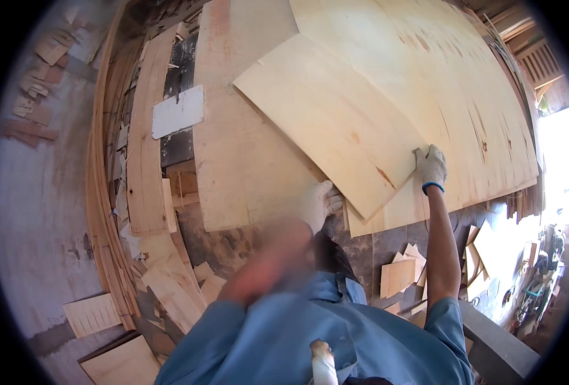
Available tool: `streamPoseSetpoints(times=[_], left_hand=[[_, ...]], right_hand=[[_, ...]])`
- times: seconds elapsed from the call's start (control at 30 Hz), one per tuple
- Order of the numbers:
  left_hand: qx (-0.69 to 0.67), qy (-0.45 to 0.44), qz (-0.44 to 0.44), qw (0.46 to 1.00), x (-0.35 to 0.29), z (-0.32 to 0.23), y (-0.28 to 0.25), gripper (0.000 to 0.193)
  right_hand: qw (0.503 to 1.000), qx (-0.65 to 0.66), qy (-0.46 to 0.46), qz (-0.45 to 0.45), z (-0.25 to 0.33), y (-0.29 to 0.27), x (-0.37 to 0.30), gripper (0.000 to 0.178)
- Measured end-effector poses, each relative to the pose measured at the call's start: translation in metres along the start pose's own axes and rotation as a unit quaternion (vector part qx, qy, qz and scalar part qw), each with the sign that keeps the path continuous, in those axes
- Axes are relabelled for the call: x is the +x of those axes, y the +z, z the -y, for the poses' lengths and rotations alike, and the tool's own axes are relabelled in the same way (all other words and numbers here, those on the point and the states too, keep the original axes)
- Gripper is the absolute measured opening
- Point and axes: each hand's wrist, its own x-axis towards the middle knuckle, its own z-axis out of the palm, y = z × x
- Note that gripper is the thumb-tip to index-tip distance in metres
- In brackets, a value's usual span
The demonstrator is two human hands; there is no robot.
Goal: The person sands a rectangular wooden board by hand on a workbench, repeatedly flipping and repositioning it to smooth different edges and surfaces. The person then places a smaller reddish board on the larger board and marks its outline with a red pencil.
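Observation:
A pale, thin wood veneer sheet (335,115) lies aslant over larger sheets, its near corner close to their front edge. My right hand (432,167), in a whitish glove with a blue cuff, grips the sheet's right end, near its corner. My left hand (323,200), also gloved, has its fingers curled at the sheet's left long edge, close to the stack's front. Part of the left hand and forearm is blurred. Beneath, a wide veneer sheet (451,83) with dark knots and splits spreads to the right, and a plainer wood sheet (252,173) lies to the left.
A white rectangular plate (178,113) rests on a dark strip left of the sheets. Long wood strips (98,173) run along the left side. Wood offcuts (400,276) lie on the floor below the stack. A grey metal beam (499,343) stands at lower right.

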Motion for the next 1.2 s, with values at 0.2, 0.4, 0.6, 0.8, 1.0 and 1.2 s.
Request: streamPoseSetpoints(times=[0.2, 0.4, 0.6, 0.8, 1.0, 1.2], left_hand=[[0.030, 0.082, -0.044, 0.995, -0.026, -0.009, 0.002, 0.043], [0.236, 0.033, -0.159, 0.958, -0.077, -0.010, -0.038, 0.035], [-0.212, -0.063, -0.270, 0.937, -0.133, 0.001, -0.088, 0.047], [-0.077, -0.019, -0.317, 0.945, -0.220, -0.013, -0.132, 0.043], [0.339, 0.080, -0.388, 0.854, -0.328, 0.051, -0.188, 0.023], [0.190, 0.091, -0.529, 0.822, -0.459, 0.037, -0.233, 0.040]], right_hand=[[0.999, 0.023, -0.005, 0.036, 0.028, -0.006, 0.001, 0.061], [0.955, 0.198, -0.052, 0.217, -0.006, 0.008, -0.022, 0.043], [0.914, 0.263, -0.028, 0.308, 0.043, -0.008, -0.130, 0.050], [0.851, 0.385, 0.114, 0.339, 0.088, 0.005, -0.250, 0.058], [0.818, 0.456, 0.160, 0.313, 0.115, 0.058, -0.393, 0.050], [0.820, 0.458, 0.069, 0.336, 0.194, 0.054, -0.489, 0.042]])
